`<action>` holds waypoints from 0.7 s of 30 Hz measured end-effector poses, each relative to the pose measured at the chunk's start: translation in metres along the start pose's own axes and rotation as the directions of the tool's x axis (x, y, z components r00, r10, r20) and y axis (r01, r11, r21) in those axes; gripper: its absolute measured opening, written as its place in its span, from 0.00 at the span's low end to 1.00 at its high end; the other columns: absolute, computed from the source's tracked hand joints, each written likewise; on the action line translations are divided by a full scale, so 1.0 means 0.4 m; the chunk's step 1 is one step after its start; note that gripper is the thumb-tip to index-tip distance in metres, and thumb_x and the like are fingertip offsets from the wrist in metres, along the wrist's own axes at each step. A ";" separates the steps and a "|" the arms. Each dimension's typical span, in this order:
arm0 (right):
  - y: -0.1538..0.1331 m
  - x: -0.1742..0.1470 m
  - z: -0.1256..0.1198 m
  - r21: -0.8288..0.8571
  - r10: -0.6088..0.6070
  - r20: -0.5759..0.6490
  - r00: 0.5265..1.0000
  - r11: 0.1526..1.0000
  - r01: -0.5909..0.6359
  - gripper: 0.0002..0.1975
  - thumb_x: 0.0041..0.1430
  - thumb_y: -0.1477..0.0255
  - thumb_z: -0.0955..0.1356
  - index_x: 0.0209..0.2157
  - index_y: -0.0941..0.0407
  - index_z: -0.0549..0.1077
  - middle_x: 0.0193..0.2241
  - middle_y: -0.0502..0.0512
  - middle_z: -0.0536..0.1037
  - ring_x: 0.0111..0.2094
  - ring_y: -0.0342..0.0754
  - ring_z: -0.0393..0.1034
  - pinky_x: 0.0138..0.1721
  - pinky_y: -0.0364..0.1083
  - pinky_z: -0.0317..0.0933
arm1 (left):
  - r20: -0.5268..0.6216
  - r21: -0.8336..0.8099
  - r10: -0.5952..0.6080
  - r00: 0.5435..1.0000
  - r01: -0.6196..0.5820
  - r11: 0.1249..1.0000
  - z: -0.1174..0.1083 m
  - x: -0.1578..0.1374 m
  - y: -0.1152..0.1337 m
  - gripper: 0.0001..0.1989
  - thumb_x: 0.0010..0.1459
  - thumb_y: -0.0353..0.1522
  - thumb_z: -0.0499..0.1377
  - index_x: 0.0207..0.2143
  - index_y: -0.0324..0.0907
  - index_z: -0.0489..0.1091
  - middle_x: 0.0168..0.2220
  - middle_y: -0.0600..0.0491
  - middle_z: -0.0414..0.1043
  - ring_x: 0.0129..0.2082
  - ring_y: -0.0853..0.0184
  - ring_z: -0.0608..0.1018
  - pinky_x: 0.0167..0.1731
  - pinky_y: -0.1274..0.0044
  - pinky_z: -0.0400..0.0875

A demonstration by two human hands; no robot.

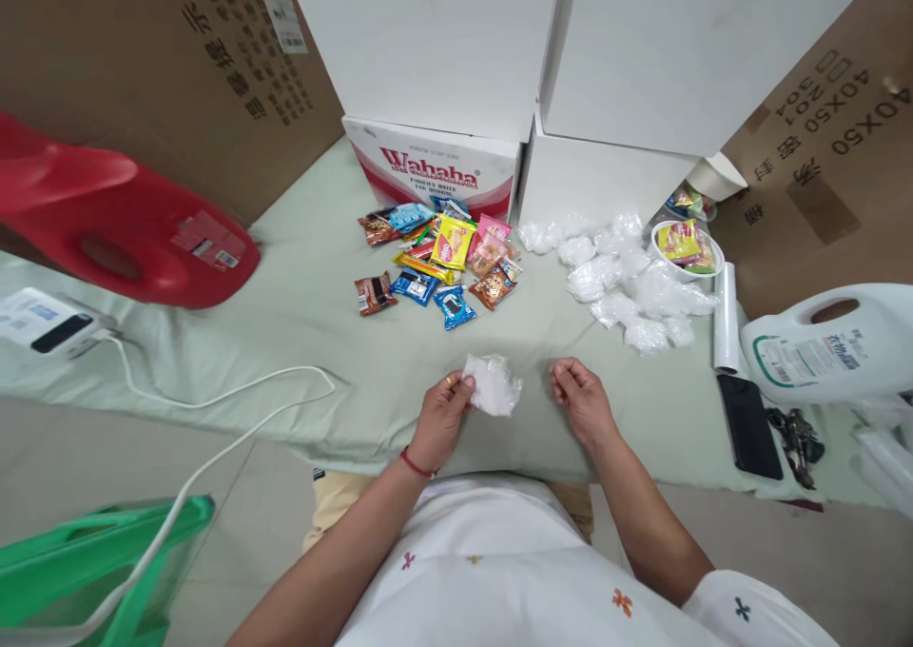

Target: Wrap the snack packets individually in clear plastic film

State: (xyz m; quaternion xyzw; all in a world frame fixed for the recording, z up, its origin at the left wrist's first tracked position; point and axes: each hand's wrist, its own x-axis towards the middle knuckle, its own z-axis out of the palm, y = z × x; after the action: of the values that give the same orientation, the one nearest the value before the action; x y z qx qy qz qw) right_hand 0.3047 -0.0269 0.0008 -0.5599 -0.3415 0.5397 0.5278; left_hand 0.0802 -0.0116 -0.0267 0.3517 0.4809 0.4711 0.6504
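Note:
My left hand (443,417) pinches the left edge of a small piece of crumpled clear plastic (494,385) between thumb and fingers. The plastic looks whitish and bunched, just above the green cloth. To its right, my right hand (579,398) has its fingers curled in and shows nothing between them; it is apart from the plastic. Beyond my hands, wrapped snacks (453,243) lie in a loose pile. Several similar crumpled plastic bundles (620,271) are heaped at the back right.
A white bowl (686,264) with snacks stands beside a plastic roll (726,319). A white jug (831,343), a phone (748,426) and keys (797,445) are at right. A red jug (128,219) and a white cable (221,400) lie left. Boxes (442,166) line the back.

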 end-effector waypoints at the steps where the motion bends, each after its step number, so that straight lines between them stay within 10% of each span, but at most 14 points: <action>1: -0.002 -0.006 0.010 -0.035 -0.003 0.053 0.999 0.999 0.005 0.19 0.53 0.52 0.76 0.36 0.53 0.77 0.27 0.48 0.71 0.26 0.42 0.62 0.27 0.42 0.58 | 0.033 0.020 0.025 0.999 -0.026 0.999 0.000 -0.003 0.002 0.20 0.53 0.47 0.69 0.36 0.40 0.74 0.29 0.56 0.72 0.29 0.71 0.72 0.31 0.80 0.69; 5: 0.012 -0.015 0.069 -0.180 -0.021 0.231 0.973 0.982 0.064 0.18 0.49 0.57 0.78 0.40 0.52 0.81 0.33 0.51 0.76 0.33 0.46 0.67 0.31 0.43 0.61 | 0.120 0.114 0.051 0.992 -0.065 0.991 0.009 -0.019 0.010 0.18 0.52 0.41 0.70 0.41 0.40 0.76 0.34 0.53 0.77 0.35 0.67 0.76 0.38 0.77 0.71; 11: 0.027 0.034 0.056 0.090 0.023 -0.070 0.997 0.996 -0.017 0.18 0.46 0.56 0.79 0.31 0.53 0.78 0.22 0.45 0.70 0.22 0.40 0.57 0.23 0.41 0.53 | -0.079 0.133 0.005 0.997 0.005 0.991 -0.019 -0.003 0.009 0.18 0.49 0.43 0.70 0.34 0.41 0.70 0.30 0.58 0.71 0.25 0.72 0.71 0.28 0.79 0.67; 15: 0.011 0.050 0.004 0.243 0.079 -0.102 0.992 0.969 -0.052 0.18 0.44 0.58 0.81 0.31 0.55 0.79 0.23 0.46 0.71 0.23 0.40 0.59 0.23 0.40 0.54 | -0.113 0.286 0.074 0.991 -0.038 0.957 -0.043 0.017 0.019 0.25 0.52 0.47 0.67 0.46 0.41 0.71 0.40 0.51 0.74 0.31 0.68 0.75 0.32 0.76 0.71; 18: 0.008 0.042 -0.009 0.270 0.092 -0.034 0.995 0.959 -0.079 0.17 0.45 0.60 0.81 0.34 0.54 0.81 0.28 0.50 0.76 0.26 0.42 0.64 0.26 0.42 0.59 | -0.151 0.627 0.384 0.911 -0.212 0.750 -0.038 0.004 0.053 0.35 0.54 0.44 0.67 0.60 0.40 0.65 0.55 0.41 0.69 0.50 0.56 0.74 0.48 0.65 0.72; 21: 0.014 0.031 0.001 0.270 0.081 0.004 0.997 0.960 -0.079 0.17 0.45 0.59 0.81 0.34 0.52 0.81 0.29 0.51 0.79 0.27 0.45 0.66 0.29 0.44 0.63 | -0.065 0.820 0.636 0.769 -0.322 0.473 -0.011 -0.026 0.100 0.23 0.61 0.41 0.63 0.56 0.41 0.69 0.55 0.40 0.69 0.56 0.54 0.70 0.56 0.60 0.66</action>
State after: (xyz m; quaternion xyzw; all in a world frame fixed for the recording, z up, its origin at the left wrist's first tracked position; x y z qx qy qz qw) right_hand 0.3054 -0.0162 -0.0076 -0.4979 -0.2403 0.6001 0.5782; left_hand 0.0642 -0.0091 0.0117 0.6230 0.6232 0.4404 0.1720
